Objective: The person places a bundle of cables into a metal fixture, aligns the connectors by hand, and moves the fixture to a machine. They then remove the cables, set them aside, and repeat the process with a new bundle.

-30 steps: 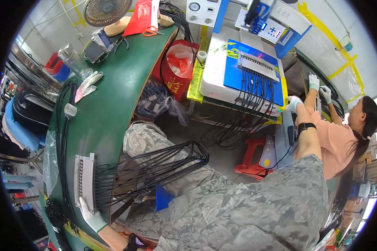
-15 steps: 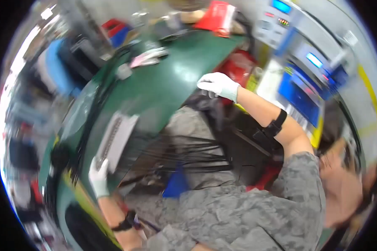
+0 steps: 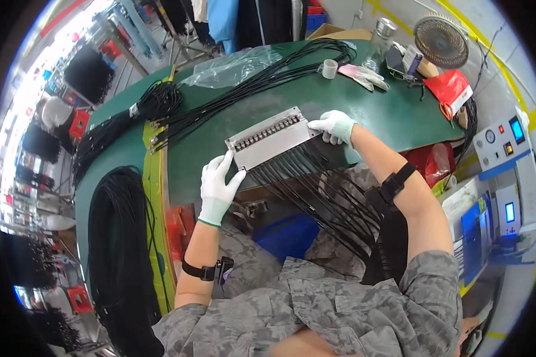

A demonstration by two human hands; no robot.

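Note:
A long silver metal fixture [image 3: 274, 144] with a row of small slots along its top lies near the front edge of the green table. Several black cables [image 3: 298, 172] run from its near side, over the table edge and down by my lap. My left hand [image 3: 218, 181], in a white glove, grips the fixture's left end between thumb and fingers. At the opposite end, my gloved right hand [image 3: 336, 127] has its thumb and fingers closed on the corner.
Long black cable bundles lie on the green table [image 3: 393, 122], behind the fixture and at left [image 3: 122, 220]. Clear plastic film [image 3: 235, 70], a white cup [image 3: 329, 69], a spare glove [image 3: 364, 77], a glass jar [image 3: 380, 38] and a fan [image 3: 441, 40] stand farther back. Equipment with screens [image 3: 503, 146] is at right.
The view has swung to the left and steadied. My right hand, previously apart from the fixture, now grips its right end; my left hand still holds the other end.

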